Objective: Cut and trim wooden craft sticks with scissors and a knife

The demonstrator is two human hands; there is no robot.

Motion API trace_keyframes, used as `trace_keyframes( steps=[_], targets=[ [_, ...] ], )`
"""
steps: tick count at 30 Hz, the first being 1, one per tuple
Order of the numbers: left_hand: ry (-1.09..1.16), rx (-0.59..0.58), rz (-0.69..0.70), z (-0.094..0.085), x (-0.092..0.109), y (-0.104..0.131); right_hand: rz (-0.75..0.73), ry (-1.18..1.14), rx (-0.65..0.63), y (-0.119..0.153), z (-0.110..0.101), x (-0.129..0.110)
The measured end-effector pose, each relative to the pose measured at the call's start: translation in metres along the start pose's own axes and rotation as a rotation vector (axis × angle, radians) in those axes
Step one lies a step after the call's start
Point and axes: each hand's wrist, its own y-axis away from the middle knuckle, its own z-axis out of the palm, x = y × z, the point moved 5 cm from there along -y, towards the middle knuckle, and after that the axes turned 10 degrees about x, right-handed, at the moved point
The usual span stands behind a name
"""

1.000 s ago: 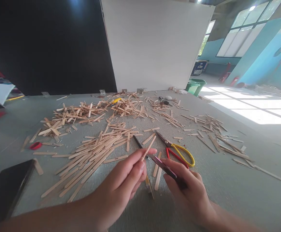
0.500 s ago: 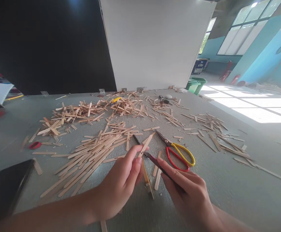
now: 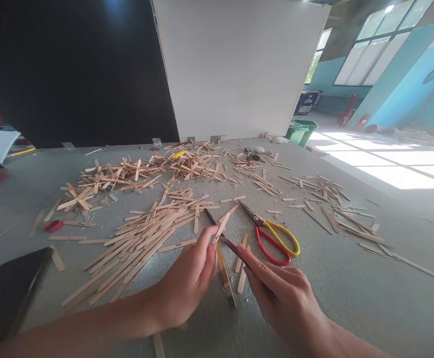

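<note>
Near scissors (image 3: 259, 222), left fingers (image 3: 210, 256) pinch a stick (image 3: 222, 226); right fingers (image 3: 263, 272) clasp a dark tool (image 3: 231, 245).

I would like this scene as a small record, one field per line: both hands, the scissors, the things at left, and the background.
Left hand: pinches a flat, pale wooden stick
Right hand: grips a slim, dark knife-like tool, tip close to the stick; contact unclear
Scissors: metal scissors with one red and one yellow handle loop, lying on the grey table
At left: fanned pile of pale wooden sticks; small red ring; black, flat, rectangular object
Background: upright black panel beside white panel
</note>
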Motion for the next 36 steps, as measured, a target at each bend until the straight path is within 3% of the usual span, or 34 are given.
trace_keyframes(
  steps=[27,36],
  targets=[
    [-0.008,-0.022,0.027,0.003,-0.001,-0.004,0.051,0.016,-0.048,0.003,0.005,0.007],
    [-0.004,-0.016,0.026,0.005,-0.010,-0.006,-0.051,0.101,-0.022,0.002,0.005,0.006]
  ],
)
